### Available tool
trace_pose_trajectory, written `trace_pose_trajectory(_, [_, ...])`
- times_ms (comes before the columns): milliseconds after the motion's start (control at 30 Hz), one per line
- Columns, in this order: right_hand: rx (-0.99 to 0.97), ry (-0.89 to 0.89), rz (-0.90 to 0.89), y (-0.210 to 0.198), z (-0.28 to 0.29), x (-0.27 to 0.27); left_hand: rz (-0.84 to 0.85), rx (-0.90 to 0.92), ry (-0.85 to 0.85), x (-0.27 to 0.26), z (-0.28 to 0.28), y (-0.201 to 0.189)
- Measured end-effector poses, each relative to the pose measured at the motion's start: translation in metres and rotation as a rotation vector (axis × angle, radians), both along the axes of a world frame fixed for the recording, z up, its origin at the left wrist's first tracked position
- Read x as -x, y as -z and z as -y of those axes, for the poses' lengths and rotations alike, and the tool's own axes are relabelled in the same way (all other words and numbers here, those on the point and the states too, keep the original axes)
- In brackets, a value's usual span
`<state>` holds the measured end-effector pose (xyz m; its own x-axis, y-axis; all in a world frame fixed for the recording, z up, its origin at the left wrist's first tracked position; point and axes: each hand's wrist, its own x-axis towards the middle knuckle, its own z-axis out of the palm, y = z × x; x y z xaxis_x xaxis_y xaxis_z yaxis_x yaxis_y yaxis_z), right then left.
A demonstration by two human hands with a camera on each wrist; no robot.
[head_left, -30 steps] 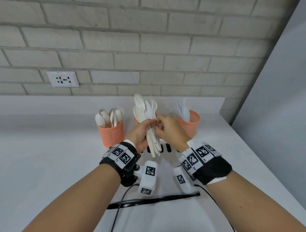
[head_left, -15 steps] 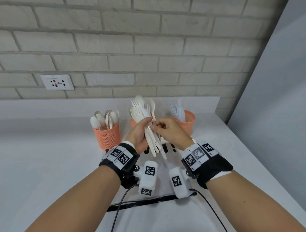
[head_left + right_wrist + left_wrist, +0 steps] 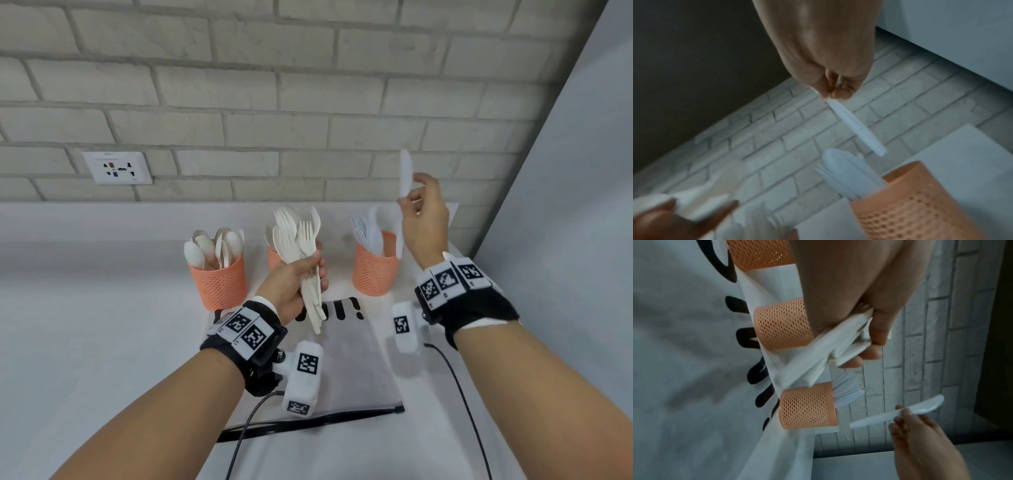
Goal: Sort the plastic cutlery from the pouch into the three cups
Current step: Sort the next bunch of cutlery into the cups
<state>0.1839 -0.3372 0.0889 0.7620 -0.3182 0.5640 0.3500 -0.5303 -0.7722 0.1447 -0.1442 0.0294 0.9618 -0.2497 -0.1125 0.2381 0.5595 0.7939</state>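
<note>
Three orange mesh cups stand in a row: the left cup (image 3: 219, 284) holds spoons, the middle cup (image 3: 273, 257) is partly hidden behind my left hand, and the right cup (image 3: 374, 272) holds white knives. My left hand (image 3: 301, 274) grips a bundle of cream forks (image 3: 297, 240) upright in front of the middle cup. My right hand (image 3: 419, 205) pinches one white knife (image 3: 405, 171), blade up, above and just right of the right cup. The knife (image 3: 856, 128) shows over the right cup (image 3: 920, 203) in the right wrist view. The flat pouch (image 3: 352, 363) lies near me.
The white counter (image 3: 96, 325) meets a brick wall with a socket (image 3: 117, 168) at the back. A grey panel (image 3: 582, 205) bounds the right side. The pouch's black zip strip (image 3: 308, 421) and a wrist cable (image 3: 459, 387) lie near the front.
My right hand has pulled one white knife out of the bundle and carried it up and to the right, over the right cup. My left hand still holds the forks.
</note>
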Motion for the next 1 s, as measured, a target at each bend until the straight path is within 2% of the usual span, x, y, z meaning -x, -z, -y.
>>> trace_pose_trajectory(100, [0.016, 0.085, -0.015, 0.02, 0.01, -0.02, 0.03, -0.034, 0.026, 0.003, -0.001, -0.002])
trace_pose_trajectory(200, [0.227, 0.111, -0.189, 0.05, 0.013, -0.034, 0.06, -0.065, 0.048, 0.004, -0.005, -0.003])
trace_pose_trajectory(300, [0.466, 0.134, -0.447, 0.065, 0.016, -0.037, 0.061, -0.091, 0.048, 0.002, -0.009, -0.001])
trace_pose_trajectory(367, [0.508, 0.137, -0.454, 0.063, 0.017, -0.036, 0.06, -0.104, 0.044, 0.001, -0.012, 0.0])
trace_pose_trajectory(467, [0.336, 0.124, -0.084, 0.048, 0.005, -0.026, 0.068, -0.119, 0.017, -0.001, -0.013, 0.0])
trace_pose_trajectory(533, [0.191, -0.072, 0.033, 0.035, -0.016, -0.009, 0.069, -0.115, 0.004, 0.0, -0.013, 0.0])
trace_pose_trajectory(600, [0.174, -0.332, -0.082, 0.026, -0.041, 0.015, 0.08, -0.131, 0.013, 0.001, -0.011, -0.001])
trace_pose_trajectory(700, [0.079, -0.631, -0.383, 0.028, -0.069, 0.035, 0.132, -0.174, 0.019, 0.006, -0.007, -0.003])
trace_pose_trajectory(833, [-0.237, -0.692, -0.595, 0.035, -0.085, 0.039, 0.174, -0.219, 0.074, 0.015, -0.011, -0.007])
trace_pose_trajectory(933, [-0.426, -0.692, -0.615, 0.03, -0.09, 0.042, 0.163, -0.171, 0.126, 0.018, -0.018, -0.008])
trace_pose_trajectory(1000, [-0.475, -0.674, -0.601, 0.027, -0.092, 0.041, 0.138, -0.132, 0.115, 0.018, -0.022, -0.007])
